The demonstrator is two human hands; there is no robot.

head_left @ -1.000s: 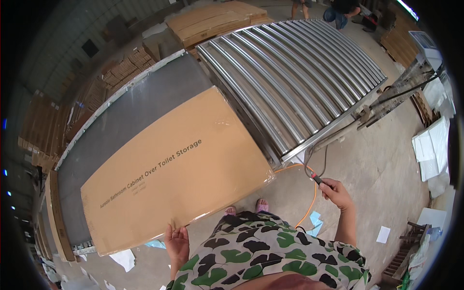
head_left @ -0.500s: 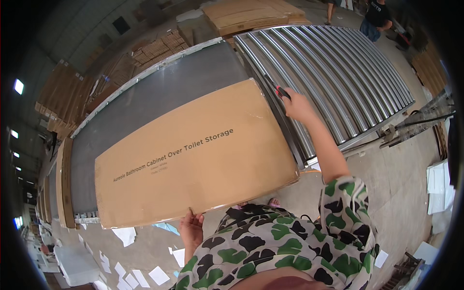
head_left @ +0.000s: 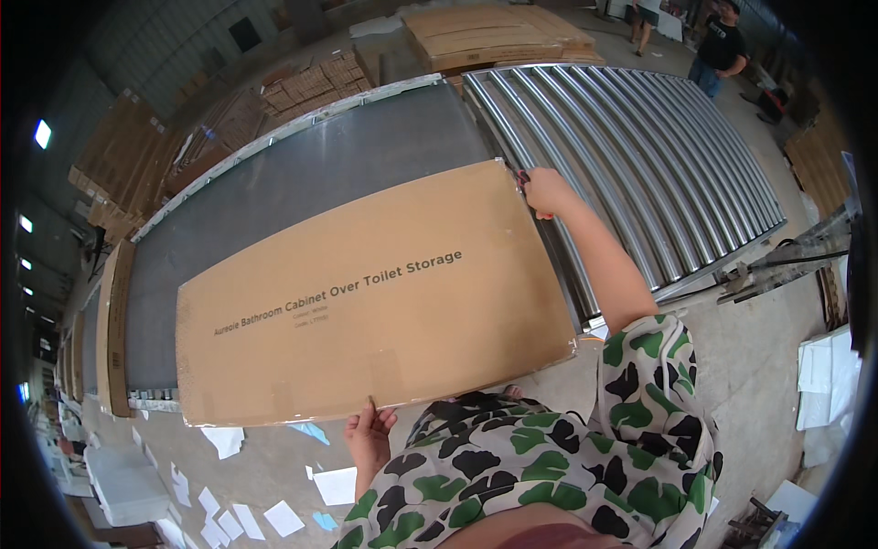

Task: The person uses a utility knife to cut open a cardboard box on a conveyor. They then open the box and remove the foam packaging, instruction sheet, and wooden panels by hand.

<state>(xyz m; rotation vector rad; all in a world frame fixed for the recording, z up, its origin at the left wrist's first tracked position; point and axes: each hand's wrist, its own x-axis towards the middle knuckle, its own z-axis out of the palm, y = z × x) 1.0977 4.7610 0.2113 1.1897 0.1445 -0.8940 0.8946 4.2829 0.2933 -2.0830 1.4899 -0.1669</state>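
Observation:
A large flat brown cardboard box (head_left: pixel 366 302) with dark printing on top lies over the dark conveyor belt (head_left: pixel 302 169), its near edge overhanging the belt. At the middle of that near edge, my left hand (head_left: pixel 369 439) grips the box, thumb against the edge and fingers curled. My right hand (head_left: pixel 549 192) is closed at the far right corner of the box. It holds a black and red utility knife (head_left: pixel 522 177), mostly hidden by the fingers; whether its blade touches the cardboard cannot be seen.
A steel roller conveyor (head_left: pixel 631 156) adjoins the belt on the right. Another carton (head_left: pixel 114 329) stands at the belt's left. Stacked cartons (head_left: pixel 494 37) lie beyond. Paper scraps (head_left: pixel 283 519) litter the floor. A person in a dark shirt (head_left: pixel 721 46) stands at the far right.
My right hand has moved left from over the rollers to the box's far right corner, with the knife. My left hand stays at the near edge. The view has shifted slightly.

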